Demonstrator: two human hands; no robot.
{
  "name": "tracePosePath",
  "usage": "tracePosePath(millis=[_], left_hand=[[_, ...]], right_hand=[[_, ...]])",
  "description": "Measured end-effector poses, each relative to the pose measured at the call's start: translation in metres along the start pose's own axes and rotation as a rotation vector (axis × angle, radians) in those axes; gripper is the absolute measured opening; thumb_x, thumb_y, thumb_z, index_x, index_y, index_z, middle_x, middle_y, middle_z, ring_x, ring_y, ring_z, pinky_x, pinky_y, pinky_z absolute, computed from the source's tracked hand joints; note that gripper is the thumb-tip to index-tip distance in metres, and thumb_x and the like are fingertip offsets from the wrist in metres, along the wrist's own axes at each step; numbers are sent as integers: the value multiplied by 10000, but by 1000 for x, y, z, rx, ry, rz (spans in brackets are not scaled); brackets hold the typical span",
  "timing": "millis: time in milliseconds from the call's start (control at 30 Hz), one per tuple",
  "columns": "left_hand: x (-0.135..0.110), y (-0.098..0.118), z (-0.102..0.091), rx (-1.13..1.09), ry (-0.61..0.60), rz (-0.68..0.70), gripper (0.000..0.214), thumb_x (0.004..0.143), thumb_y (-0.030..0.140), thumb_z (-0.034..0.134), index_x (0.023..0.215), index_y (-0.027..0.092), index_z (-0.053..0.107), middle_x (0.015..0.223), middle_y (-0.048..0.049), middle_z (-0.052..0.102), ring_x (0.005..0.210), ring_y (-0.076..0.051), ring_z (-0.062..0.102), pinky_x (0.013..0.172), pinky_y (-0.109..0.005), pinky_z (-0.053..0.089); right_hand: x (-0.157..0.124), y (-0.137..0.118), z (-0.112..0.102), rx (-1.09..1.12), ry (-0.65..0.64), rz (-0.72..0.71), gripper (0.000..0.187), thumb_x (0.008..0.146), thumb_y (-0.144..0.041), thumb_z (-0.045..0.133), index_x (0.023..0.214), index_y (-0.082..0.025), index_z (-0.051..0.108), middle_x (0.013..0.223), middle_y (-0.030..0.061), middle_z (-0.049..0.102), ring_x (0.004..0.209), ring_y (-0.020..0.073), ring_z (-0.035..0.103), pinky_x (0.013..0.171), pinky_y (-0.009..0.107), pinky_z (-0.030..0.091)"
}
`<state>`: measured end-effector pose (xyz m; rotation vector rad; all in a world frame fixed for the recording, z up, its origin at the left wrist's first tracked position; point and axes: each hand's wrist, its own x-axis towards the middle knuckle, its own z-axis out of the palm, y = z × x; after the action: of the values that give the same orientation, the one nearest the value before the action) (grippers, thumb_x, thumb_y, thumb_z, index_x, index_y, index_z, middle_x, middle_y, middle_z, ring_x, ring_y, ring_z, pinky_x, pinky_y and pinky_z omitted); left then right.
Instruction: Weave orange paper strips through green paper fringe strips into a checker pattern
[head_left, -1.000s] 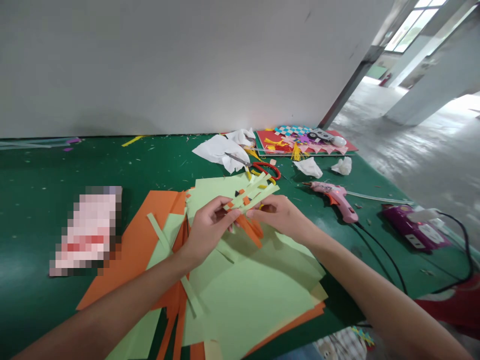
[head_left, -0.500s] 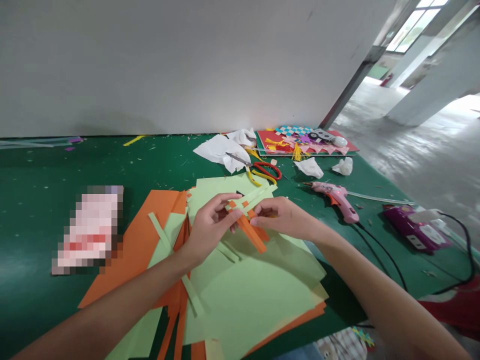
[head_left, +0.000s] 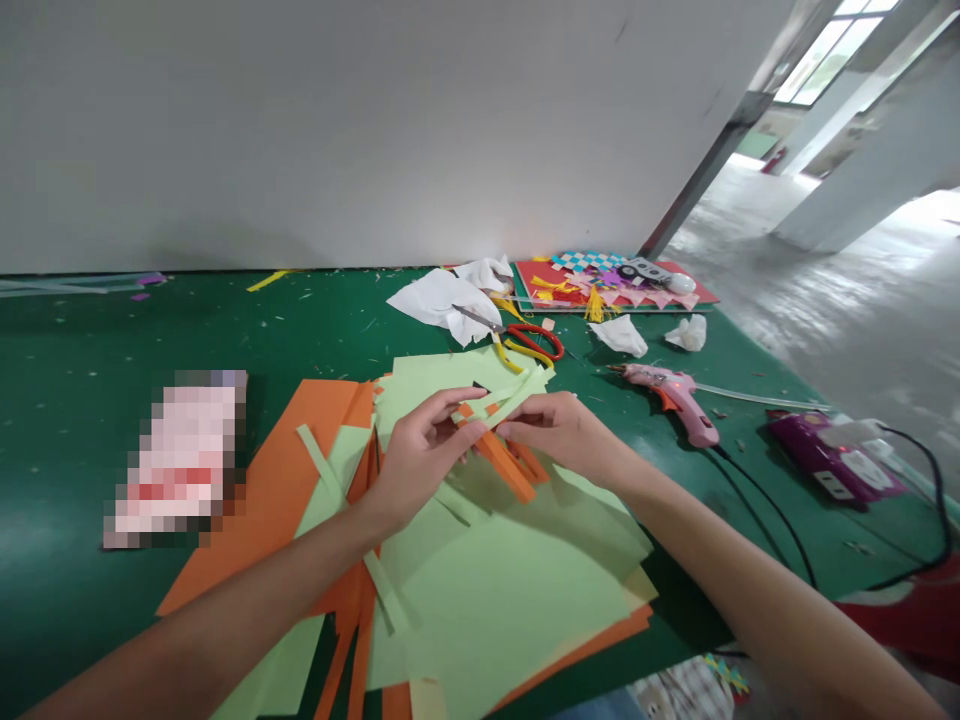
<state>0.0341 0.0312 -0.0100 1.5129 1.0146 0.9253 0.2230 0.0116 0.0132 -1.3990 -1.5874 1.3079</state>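
Orange and pale green paper strips (head_left: 510, 468) cross each other in a small woven piece between my two hands. My left hand (head_left: 427, 445) pinches the left side of the weave, thumb on top and fingers beneath. At its right edge my right hand (head_left: 562, 432) is closed on the strips, its thumb and forefinger pressed together. Orange ends point down toward me, and green ends stick out to the upper right. Beneath lies a stack of pale green sheets (head_left: 517, 590), with an orange sheet (head_left: 262, 480) to the left. My fingers hide part of the weave.
Scissors (head_left: 536, 340) with red and yellow handles lie behind the sheets, by crumpled white tissue (head_left: 442, 300). On the right are a pink glue gun (head_left: 671, 395) with its cord and a purple power strip (head_left: 832, 455). A blurred pink item (head_left: 176, 460) lies left.
My right hand has shifted slightly up and left along the green strips. The orange ends have spread a little apart, the rear one swinging right.
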Motion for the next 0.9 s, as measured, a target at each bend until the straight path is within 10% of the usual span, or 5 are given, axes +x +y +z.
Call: tracePosePath(millis=[900], left_hand=[[-1,-3,3,62,69,38,268,809,386,668,1010,212,639,792,5,636,642,-121,627,580,-199,514]], right_hand=[[-2,-2,4,-112,31,-61,306,841,-407,581,743,-142,698,637,-10,553,578,91,419,507,216,316]])
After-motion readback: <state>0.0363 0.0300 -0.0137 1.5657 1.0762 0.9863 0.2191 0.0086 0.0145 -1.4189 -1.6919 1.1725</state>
